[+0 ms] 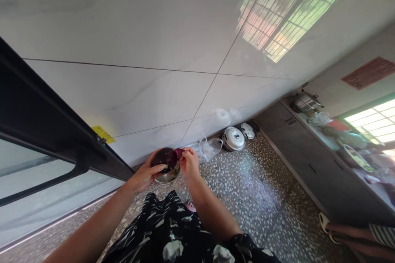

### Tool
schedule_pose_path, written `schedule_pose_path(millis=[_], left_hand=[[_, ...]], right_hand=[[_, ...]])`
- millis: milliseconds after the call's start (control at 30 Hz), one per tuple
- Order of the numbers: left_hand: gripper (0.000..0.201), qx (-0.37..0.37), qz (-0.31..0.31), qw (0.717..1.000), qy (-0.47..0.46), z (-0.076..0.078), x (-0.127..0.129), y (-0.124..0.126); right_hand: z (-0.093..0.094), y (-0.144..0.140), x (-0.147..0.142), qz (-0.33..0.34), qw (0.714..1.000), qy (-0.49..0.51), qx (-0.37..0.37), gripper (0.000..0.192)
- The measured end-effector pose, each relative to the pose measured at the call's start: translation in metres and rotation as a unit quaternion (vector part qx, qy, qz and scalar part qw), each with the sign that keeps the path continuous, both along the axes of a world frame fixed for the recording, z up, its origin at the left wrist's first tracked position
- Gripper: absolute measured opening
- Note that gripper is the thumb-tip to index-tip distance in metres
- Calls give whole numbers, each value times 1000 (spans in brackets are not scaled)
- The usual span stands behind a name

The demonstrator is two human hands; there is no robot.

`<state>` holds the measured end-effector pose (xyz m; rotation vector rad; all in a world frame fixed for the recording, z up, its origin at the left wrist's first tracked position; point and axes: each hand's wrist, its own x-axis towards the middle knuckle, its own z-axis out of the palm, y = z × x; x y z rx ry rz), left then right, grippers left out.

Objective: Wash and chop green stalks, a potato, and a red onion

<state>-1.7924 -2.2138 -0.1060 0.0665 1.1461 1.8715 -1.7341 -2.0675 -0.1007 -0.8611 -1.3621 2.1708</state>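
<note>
We see bright daylight from a window [372, 121] far right of the right hand [189, 163], blown out to near white. High above the hands, the glossy wall tiles [154, 24] carry a green and pink window reflection [286, 12]. Wide-angle distortion tilts and bends the edges. The hands are slightly soft; the floor [256, 189] beside them shows faint sheen.

No writing can be read anywhere here. A red sign [368, 72] on the far wall carries marks too blurred to make out, and a yellow sticker [103, 134] (on the white tiled wall by the dark frame) is equally illegible.
</note>
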Motion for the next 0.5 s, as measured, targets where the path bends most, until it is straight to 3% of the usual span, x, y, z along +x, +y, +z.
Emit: schedule_pose_path(millis=[100, 200, 267, 333, 400, 500], left_hand=[[89, -25, -20, 999, 7, 2, -3, 1], [82, -50, -14, 998, 47, 6, -5, 4], [69, -67, 4, 996, 64, 8, -5, 7], [60, -82, 41, 994, 56, 8, -2, 10], [60, -79, 86, 992, 37, 6, 1, 14], [65, -48, 138, 989, 0, 1, 6, 19]], right_hand=[[0, 2, 5, 71, 980, -30, 185, 9], [4, 5, 10, 136, 904, -54, 402, 19], [6, 6, 13, 154, 868, -49, 470, 18], [7, 5, 14, 164, 853, -40, 493, 20], [4, 3, 13, 147, 861, -41, 486, 21], [-6, -2, 7, 78, 921, -51, 377, 17]])
